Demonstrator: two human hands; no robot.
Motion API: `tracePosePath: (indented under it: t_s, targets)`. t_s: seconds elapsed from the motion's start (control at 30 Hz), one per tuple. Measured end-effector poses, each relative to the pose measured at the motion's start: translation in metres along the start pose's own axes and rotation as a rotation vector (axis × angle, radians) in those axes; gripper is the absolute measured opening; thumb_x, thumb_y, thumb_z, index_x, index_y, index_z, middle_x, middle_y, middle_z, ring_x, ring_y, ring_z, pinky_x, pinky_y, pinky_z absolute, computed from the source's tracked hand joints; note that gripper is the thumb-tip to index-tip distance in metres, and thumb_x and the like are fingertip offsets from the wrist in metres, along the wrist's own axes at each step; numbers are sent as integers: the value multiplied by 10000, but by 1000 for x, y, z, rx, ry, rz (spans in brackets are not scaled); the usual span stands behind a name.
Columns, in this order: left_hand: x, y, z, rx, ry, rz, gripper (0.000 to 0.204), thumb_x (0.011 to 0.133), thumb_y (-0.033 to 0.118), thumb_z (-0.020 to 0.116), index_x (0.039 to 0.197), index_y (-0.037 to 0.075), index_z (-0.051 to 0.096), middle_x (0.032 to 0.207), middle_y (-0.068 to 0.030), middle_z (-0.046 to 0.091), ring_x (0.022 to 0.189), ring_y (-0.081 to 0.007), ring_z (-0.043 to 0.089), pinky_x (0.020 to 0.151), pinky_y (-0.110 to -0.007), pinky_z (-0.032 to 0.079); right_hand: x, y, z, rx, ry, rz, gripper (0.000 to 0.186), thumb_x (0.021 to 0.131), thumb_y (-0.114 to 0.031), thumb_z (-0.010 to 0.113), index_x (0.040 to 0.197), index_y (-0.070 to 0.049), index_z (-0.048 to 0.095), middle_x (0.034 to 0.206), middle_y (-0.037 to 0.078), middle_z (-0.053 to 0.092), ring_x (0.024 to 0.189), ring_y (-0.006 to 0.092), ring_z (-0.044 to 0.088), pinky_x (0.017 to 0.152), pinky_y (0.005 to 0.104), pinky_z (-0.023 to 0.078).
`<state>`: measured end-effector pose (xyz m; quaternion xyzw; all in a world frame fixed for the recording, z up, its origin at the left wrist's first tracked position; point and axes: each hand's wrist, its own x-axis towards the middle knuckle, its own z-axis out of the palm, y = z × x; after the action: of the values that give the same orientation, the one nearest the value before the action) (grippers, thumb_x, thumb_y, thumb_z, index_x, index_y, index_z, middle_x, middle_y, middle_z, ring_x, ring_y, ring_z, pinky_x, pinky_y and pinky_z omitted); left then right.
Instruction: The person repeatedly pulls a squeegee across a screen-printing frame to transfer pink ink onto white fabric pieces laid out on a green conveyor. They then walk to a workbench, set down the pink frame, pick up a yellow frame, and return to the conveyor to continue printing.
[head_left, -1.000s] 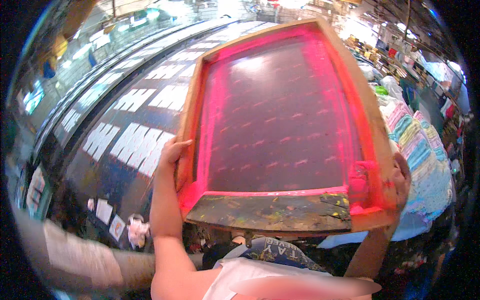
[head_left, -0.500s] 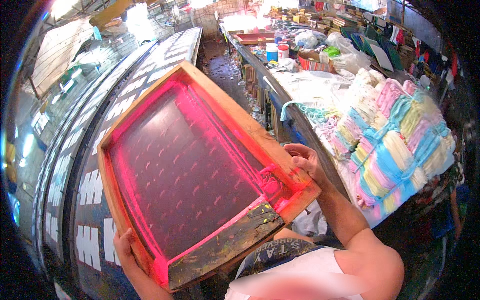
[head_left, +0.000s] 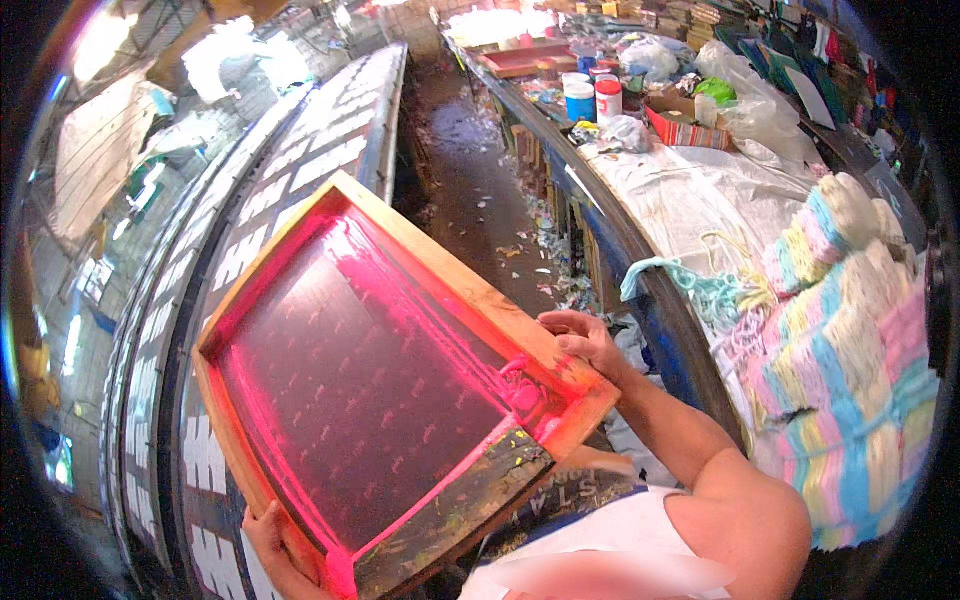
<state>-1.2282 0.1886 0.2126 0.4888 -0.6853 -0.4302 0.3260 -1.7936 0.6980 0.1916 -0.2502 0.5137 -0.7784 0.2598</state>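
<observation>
I hold a wooden screen-printing frame tilted in front of me. Its dark mesh carries rows of small, pale marks and is bordered by bright pink ink. A thick lump of pink ink lies in the near right corner. Along the near end runs a dark, paint-flecked board. My left hand grips the near left side rail, its fingers partly hidden. My right hand is closed on the right rail near the corner, fingers over the outer edge.
Left of me runs a long, dark printing table with rows of white fabric pieces. A littered aisle separates it from the right-hand table, which bears ink tubs, a striped box, plastic bags and bundled pastel cloth.
The view has shifted, so the aisle shows more and the cloth bundles sit farther right. The frame sits slightly lower and more to the left in view, still in both hands.
</observation>
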Motion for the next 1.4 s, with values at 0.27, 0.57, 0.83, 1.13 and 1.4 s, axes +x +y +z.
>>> tracePosePath:
  t_s: [0.27,0.57,0.83,1.13,1.4]
  targets:
    - [97,64,92,118,89,-99,459,905,23,833,1347,-51,734,1148,-120,808,966,-251,775,883,-385,624,186,-11,-33,36,-47,63,607,916,-225,847,1433,54,696,1347,147,762,1188,195,741,1096,378,573]
    - [238,97,190,2,153,-154,487,928,19,818,1394,-52,699,1221,-129,792,1018,-258,772,894,-401,624,416,20,-44,169,-198,126,542,971,-173,799,1449,49,673,1351,145,760,1216,203,738,1101,382,584]
    - [402,131,331,-97,107,-224,473,943,34,818,1397,-34,707,1240,-125,792,1055,-261,762,964,-410,613,634,18,-87,207,-236,124,493,1000,-109,745,1456,55,654,1384,180,751,1228,230,750,1105,408,604]
    - [570,209,506,-162,93,-208,502,951,52,819,1433,-20,695,1221,-125,793,994,-250,773,892,-403,629,857,3,-172,214,-218,74,426,1019,-54,729,1430,48,678,1326,138,776,1197,206,754,1069,376,609]
    - [668,306,635,18,179,-206,353,968,28,787,1314,-23,736,1089,-88,789,874,-201,730,800,-367,593,1062,-9,-240,218,-268,106,455,1023,-67,682,1460,55,655,1358,156,758,1216,213,746,1093,387,605]
